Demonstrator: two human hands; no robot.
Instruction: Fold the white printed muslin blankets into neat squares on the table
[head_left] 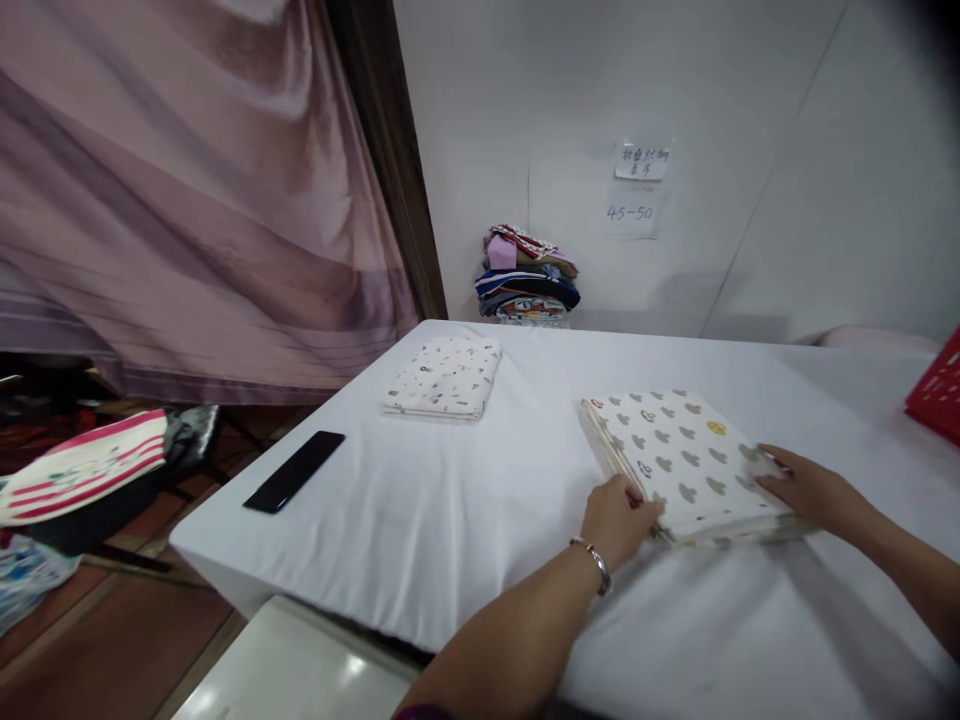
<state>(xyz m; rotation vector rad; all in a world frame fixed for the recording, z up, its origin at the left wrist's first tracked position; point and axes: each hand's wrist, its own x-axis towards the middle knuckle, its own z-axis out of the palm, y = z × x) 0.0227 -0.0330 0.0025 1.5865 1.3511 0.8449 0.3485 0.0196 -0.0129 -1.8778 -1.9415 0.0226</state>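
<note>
Satiny pink curtain [225, 200] sweeps down the left!

And there's a flat black rectangular slab [295, 472] near the left edge of the white cloth-covered table [420, 540]! Beyond, a stack of multicoloured folded fabrics [529, 280] before the pale wall [735, 120], a handwritten "45-50" paper [634, 214] to its right! Far right, a red perforated basket [941, 390]; far left, a red-striped cream cloth [90, 465]!

white table [465, 500]: 2 folded cloths [686, 460] [448, 375], black slab [295, 472], red basket [942, 392]

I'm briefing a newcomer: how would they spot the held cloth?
On the white-covered table, find the left hand and right hand. Between them is the held cloth; larger grey motifs and a yellow one set it apart from the small-printed cloth.
</note>
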